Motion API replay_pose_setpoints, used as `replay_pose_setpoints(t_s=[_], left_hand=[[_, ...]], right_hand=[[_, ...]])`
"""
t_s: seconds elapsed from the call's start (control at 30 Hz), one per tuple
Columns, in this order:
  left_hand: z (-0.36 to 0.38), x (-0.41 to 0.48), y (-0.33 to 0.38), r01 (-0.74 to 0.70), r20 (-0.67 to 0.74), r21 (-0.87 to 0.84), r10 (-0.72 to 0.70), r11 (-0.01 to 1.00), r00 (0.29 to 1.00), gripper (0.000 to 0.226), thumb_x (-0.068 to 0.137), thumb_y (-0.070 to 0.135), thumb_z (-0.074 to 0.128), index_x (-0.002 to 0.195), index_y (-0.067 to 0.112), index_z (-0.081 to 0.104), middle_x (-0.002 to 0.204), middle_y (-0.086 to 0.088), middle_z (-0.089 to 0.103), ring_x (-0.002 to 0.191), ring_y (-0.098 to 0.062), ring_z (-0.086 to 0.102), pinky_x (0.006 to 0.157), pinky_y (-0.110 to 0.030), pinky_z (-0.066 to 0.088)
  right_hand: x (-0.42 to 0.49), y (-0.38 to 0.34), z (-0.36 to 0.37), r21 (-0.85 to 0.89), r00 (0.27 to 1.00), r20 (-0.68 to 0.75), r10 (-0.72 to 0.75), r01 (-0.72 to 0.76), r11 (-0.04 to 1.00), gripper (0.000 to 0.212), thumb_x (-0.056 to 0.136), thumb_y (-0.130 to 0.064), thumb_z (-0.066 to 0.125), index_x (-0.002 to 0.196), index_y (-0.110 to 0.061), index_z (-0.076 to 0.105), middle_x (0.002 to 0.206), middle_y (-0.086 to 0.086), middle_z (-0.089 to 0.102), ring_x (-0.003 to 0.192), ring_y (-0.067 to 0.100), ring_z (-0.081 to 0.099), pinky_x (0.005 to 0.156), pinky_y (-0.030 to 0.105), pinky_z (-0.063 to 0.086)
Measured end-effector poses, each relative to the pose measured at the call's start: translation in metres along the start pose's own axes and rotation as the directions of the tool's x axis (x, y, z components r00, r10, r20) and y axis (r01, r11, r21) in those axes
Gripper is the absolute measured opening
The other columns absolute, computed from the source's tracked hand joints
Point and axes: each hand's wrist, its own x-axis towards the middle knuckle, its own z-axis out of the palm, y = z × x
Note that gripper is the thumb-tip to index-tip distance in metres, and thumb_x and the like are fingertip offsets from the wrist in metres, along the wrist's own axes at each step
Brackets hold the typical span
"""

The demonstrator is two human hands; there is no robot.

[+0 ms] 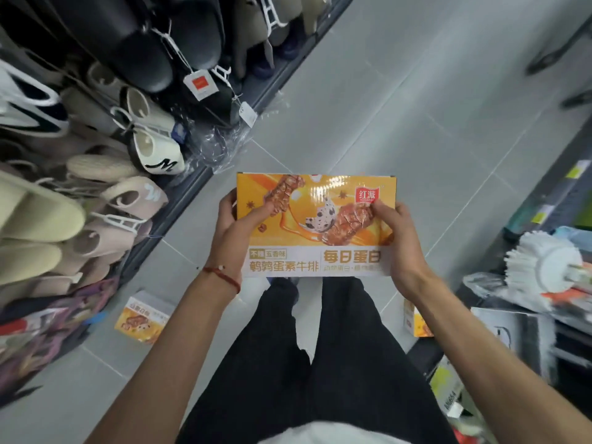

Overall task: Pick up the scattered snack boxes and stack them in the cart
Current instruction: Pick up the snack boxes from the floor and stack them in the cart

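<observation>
I hold an orange and white snack box (315,224) flat in front of me, over the grey tiled floor. My left hand (235,229) grips its left edge with the thumb on top. On the box's right edge, my right hand (398,241) grips with the thumb pressed on the printed face. A second snack box (142,317) lies on the floor at the lower left, beside the shoe shelf. A third snack box (416,320) sits on the floor at the right, partly hidden behind my right forearm. No cart is in view.
A rack of slippers and shoes (96,155) lines the left side of the aisle. Shelves with brushes and packaged goods (544,283) stand on the right. My legs in dark trousers (304,363) stand on the tiled floor (416,107) between them.
</observation>
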Motion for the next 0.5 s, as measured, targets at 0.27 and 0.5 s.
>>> replay_pose_setpoints(t_s=[0.27, 0.5], left_hand=[[0.086, -0.029, 0.065, -0.088, 0.158, 0.106, 0.071, 0.990, 0.985, 0.060, 0.086, 0.020, 0.076, 0.137, 0.029, 0.046, 0.121, -0.008, 0.070, 0.094, -0.028, 0.075, 0.072, -0.042, 0.061], [0.188, -0.036, 0.111, -0.124, 0.196, 0.220, 0.081, 0.968, 0.977, 0.072, 0.079, 0.046, 0.080, 0.140, 0.030, 0.045, 0.119, -0.010, 0.072, 0.092, -0.024, 0.075, 0.075, -0.044, 0.061]], right_hand=[[-0.041, -0.059, -0.051, 0.167, 0.994, -0.108, -0.019, 0.037, 0.985, 0.054, 0.100, -0.056, 0.056, 0.138, -0.016, 0.055, 0.117, 0.005, 0.078, 0.102, 0.028, 0.077, 0.098, 0.051, 0.059], [-0.040, -0.118, -0.116, 0.224, 0.985, -0.155, -0.079, 0.113, 0.968, 0.042, 0.104, -0.049, 0.052, 0.137, -0.023, 0.050, 0.115, 0.002, 0.078, 0.100, 0.025, 0.078, 0.097, 0.051, 0.059]])
